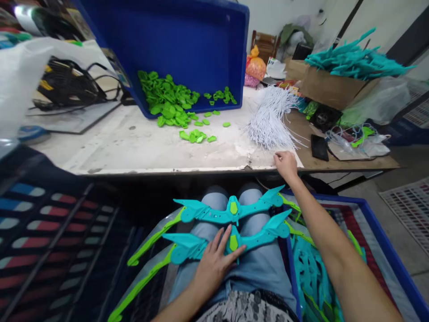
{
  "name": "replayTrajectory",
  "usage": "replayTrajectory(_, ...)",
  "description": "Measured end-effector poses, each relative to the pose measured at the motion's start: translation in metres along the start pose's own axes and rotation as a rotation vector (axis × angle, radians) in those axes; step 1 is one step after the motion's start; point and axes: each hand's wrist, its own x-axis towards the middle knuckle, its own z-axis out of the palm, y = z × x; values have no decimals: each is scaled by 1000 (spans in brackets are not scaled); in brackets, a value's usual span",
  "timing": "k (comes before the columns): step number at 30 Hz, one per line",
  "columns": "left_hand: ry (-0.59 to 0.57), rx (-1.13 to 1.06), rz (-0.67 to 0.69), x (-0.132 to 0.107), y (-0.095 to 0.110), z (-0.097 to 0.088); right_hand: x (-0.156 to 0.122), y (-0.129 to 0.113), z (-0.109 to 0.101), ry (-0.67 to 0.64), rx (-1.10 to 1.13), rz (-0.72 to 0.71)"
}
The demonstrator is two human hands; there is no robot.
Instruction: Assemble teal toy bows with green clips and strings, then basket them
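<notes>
Two teal toy bows lie across the lap, each with lime-green limb parts and a green centre badge: a farther bow (214,214) and a nearer bow (264,237). My left hand (217,257) rests flat on the nearer bow beside its badge, fingers spread. At the table's front edge, my right hand (286,164) has its fingers curled together, just below a bundle of white strings (271,116). Whatever may be between those fingers is too small to make out.
A tilted blue bin (187,49) spills green plastic pieces (170,98) onto the table (140,152). Teal parts fill a cardboard box (328,87) at the right. A blue crate (375,232) with more teal parts stands beside my right leg; dark slatted crates (50,250) stand left.
</notes>
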Motion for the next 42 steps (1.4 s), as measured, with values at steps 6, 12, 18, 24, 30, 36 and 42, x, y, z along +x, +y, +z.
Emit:
replayTrajectory(6, 60, -5, 14, 3, -17, -8, 64, -22, 10, -135, -31, 55)
replayTrajectory(12, -7, -39, 29, 6, -20, -16, 71, -1, -11, -259, 32, 43)
replayTrajectory(18, -18, -49, 66, 7, -26, -18, -12, 65, -45, -511, 445, 81)
replayTrajectory(24, 44, -88, 114, 7, -28, -30, -197, 149, -83, -1081, 928, 328)
replayTrajectory(30, -18, -568, 124, 45, 32, -48, -301, 163, -70, -370, 1181, 623)
replayTrajectory(36, -768, -1092, -112, 117, 121, 14, -292, 153, -18, 156, 877, 645)
replayTrajectory(42, -880, -1435, -589, 148, 165, 57, -304, 155, -2, 215, 695, 534)
